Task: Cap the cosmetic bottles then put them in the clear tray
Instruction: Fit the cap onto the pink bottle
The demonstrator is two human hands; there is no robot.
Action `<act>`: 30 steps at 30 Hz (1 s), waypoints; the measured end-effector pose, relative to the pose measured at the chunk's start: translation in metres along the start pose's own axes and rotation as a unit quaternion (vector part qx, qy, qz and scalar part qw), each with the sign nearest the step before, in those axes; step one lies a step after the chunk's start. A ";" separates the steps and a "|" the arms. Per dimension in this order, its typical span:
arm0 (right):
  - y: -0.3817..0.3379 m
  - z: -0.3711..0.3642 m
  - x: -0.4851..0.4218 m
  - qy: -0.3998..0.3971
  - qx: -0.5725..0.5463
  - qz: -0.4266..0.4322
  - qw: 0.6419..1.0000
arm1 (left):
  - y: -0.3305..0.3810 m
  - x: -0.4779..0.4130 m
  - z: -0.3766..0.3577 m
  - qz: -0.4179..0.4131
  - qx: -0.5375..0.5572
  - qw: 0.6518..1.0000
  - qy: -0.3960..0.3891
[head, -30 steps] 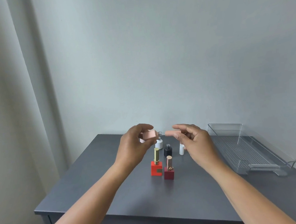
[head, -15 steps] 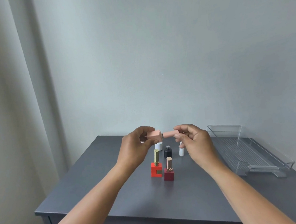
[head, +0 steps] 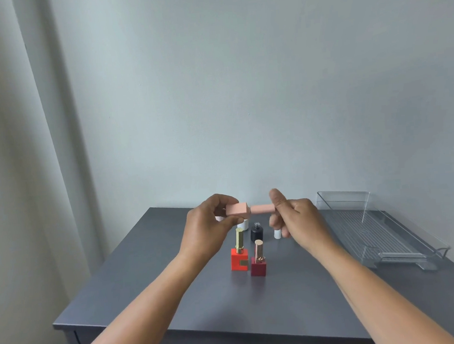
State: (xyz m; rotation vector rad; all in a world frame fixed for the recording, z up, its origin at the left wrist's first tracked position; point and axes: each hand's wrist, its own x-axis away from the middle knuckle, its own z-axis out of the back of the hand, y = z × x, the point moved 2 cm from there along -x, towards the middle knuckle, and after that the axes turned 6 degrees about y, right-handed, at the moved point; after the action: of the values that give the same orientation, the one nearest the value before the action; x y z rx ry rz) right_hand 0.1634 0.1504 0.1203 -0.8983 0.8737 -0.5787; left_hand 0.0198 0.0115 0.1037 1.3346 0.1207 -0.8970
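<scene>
My left hand grips a pink square bottle held sideways above the table. My right hand pinches its pink cap, which meets the bottle's neck. Below stand an orange bottle with a gold cap and a dark red bottle with a rose-gold cap. Behind them sit an uncapped black bottle, a white bottle partly hidden by my left hand, and a small white cap. The clear tray lies at the right with nothing in it.
Everything stands on a dark grey table pushed against a pale wall. The table's front edge and left edge are close below my forearms. A curtain hangs at the left.
My hands have come together. The pink cap, held apart from the bottle a second ago, now sits on the bottle's neck. My right thumb has lifted.
</scene>
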 end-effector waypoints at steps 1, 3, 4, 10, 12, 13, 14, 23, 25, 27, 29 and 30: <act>0.000 0.000 0.000 -0.015 0.008 -0.009 1.000 | 0.000 0.000 0.000 0.002 -0.001 1.000 0.000; 0.000 0.001 0.000 -0.040 0.014 -0.012 0.999 | -0.001 -0.001 0.001 0.006 -0.002 1.000 0.004; 0.000 0.000 0.001 -0.048 0.002 -0.005 0.999 | -0.001 -0.002 0.001 0.008 0.000 1.000 0.007; 0.004 -0.004 0.001 -0.042 -0.043 0.057 0.997 | -0.003 -0.002 0.001 0.013 0.003 1.000 0.010; 0.006 -0.004 0.000 -0.035 -0.038 0.055 0.997 | -0.003 -0.001 -0.001 0.012 0.000 1.000 0.008; 0.006 -0.004 0.000 -0.033 -0.037 0.055 0.997 | -0.003 -0.001 -0.001 0.012 0.001 1.000 0.008; 0.006 -0.004 -0.001 -0.030 -0.034 0.057 0.997 | -0.003 -0.001 -0.002 0.011 0.003 1.000 0.008; 0.000 -0.001 -0.002 -0.019 0.010 0.020 1.000 | -0.001 0.001 -0.003 -0.001 0.008 1.000 0.004; -0.001 -0.001 -0.001 -0.049 0.022 0.010 0.998 | -0.002 0.000 -0.003 0.001 0.005 1.000 0.002; 0.000 0.000 0.001 -0.071 0.016 0.029 0.997 | -0.003 0.000 -0.002 0.002 0.006 1.000 0.003; 0.002 0.001 0.001 -0.071 0.013 0.053 0.996 | -0.004 -0.001 -0.002 0.002 0.004 1.000 0.002; 0.003 0.002 0.001 -0.068 0.008 0.064 0.996 | -0.004 -0.001 -0.002 0.002 0.002 1.000 0.002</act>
State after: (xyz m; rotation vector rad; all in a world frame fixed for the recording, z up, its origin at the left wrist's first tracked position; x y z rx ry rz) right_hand 0.1655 0.1519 0.1179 -0.8502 0.7953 -0.4079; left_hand 0.0171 0.0138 0.1006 1.3403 0.1192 -0.8930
